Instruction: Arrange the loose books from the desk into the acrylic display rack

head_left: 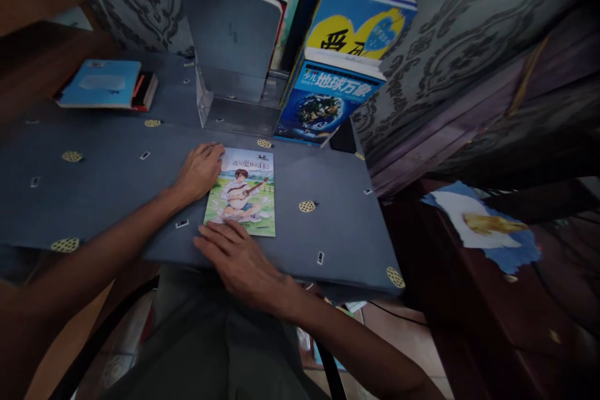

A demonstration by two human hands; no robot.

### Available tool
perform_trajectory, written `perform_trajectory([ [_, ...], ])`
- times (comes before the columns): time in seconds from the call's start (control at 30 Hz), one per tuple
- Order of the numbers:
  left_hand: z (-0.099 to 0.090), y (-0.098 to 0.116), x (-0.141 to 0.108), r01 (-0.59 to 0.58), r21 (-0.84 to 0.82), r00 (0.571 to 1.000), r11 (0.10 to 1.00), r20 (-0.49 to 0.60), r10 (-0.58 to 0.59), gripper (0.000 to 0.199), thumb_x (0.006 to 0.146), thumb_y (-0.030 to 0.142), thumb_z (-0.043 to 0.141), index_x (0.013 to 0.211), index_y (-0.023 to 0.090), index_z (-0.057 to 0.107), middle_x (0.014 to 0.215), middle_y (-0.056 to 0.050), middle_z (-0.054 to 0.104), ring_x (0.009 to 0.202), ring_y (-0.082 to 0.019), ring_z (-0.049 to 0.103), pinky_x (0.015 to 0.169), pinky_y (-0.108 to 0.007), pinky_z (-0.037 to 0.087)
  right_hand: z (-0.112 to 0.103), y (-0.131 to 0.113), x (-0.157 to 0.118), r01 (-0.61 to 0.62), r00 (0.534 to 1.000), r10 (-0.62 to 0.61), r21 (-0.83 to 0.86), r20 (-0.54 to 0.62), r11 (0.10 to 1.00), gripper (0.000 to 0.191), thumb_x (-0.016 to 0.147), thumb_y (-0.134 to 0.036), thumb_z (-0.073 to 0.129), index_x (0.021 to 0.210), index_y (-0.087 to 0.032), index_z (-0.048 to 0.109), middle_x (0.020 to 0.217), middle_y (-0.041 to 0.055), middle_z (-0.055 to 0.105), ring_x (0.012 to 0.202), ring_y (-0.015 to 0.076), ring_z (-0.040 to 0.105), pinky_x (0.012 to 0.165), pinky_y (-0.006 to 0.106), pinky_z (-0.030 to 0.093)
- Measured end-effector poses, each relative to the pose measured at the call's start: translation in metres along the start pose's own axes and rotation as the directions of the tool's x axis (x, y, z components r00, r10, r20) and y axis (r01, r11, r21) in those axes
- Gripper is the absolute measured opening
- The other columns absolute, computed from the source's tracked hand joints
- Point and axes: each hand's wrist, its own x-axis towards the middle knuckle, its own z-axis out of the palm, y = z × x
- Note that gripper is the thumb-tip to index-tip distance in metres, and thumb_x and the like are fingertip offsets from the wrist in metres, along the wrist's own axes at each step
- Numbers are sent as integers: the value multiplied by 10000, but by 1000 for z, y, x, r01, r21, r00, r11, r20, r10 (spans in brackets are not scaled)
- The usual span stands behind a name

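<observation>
A thin paperback book (248,190) lies closed on the dark grey tabletop, its cover showing a guitar player sitting on grass. My left hand (200,170) rests beside the book's upper left corner, fingertips touching or very near its edge. Across the book's lower left edge lies my right hand (241,259), fingers stretched out flat over the bottom of the cover. Neither hand grips anything. The right fingers hide part of the cover's lower edge.
Behind the paperback stands a clear book rack (239,117) holding several upright books, among them a blue book with a globe (321,106). A dark phone-like object (344,137) lies beside it. Stacked at the far left are a light blue book (100,84) and a darker one (146,92).
</observation>
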Motion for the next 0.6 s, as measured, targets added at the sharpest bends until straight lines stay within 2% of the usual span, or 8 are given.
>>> perform_trajectory([
  [0.07, 1, -1, 0, -4, -18, 1000, 1000, 1, 4, 323, 947, 201, 393, 1191, 144, 597, 1292, -160, 648, 1309, -299, 493, 1085, -479, 400, 4, -1, 5, -9, 1000, 9, 11, 28, 1000, 494, 915, -59, 478, 1401, -147, 496, 1463, 125, 560, 1405, 214, 442, 1211, 440, 323],
  [0.13, 1, -2, -1, -11, -23, 1000, 1000, -2, 11, 326, 948, 201, 397, 1198, 143, 597, 1292, -161, 649, 1307, -301, 496, 1085, -480, 400, 4, 2, 0, -23, 1000, 23, 51, -2, 998, 474, 915, -63, 488, 1384, -132, 512, 1407, 136, 608, 1369, 224, 481, 1191, 449, 353],
  [0.27, 3, -5, -1, -20, -6, 1000, 1000, -8, 20, 341, 963, 215, 379, 1216, 133, 592, 1279, -162, 657, 1302, -306, 502, 1073, -482, 409, -2, 15, -28, -43, 982, 66, 134, -175, 990, 372, 931, -79, 500, 1283, -156, 593, 1237, 118, 714, 1186, 244, 604, 1047, 454, 486],
  [0.37, 3, -5, -1, -23, 1, 1000, 1000, 0, 23, 338, 966, 219, 375, 1216, 137, 588, 1302, -155, 649, 1307, -302, 497, 1075, -483, 407, -12, 20, -51, -95, 957, 136, 165, -257, 982, 368, 941, -63, 484, 1258, -197, 615, 1170, 103, 742, 1077, 237, 640, 945, 446, 530],
  [0.5, 1, -3, 0, -13, -6, 1000, 1000, 8, 13, 325, 961, 213, 373, 1191, 140, 590, 1318, -158, 637, 1300, -303, 497, 1064, -483, 416, -28, 25, -65, -116, 941, 178, 218, -287, 969, 354, 937, -61, 489, 1222, -215, 633, 1079, 80, 757, 1031, 221, 651, 892, 417, 549],
  [0.6, -1, -2, 1, -6, 0, 1000, 1000, 16, 6, 318, 954, 216, 376, 1172, 135, 593, 1304, -168, 630, 1240, -303, 533, 1040, -474, 435, -38, 32, -60, -124, 949, 191, 264, -249, 957, 303, 961, -121, 502, 1215, -208, 640, 1024, 69, 753, 970, 208, 658, 851, 384, 564],
])
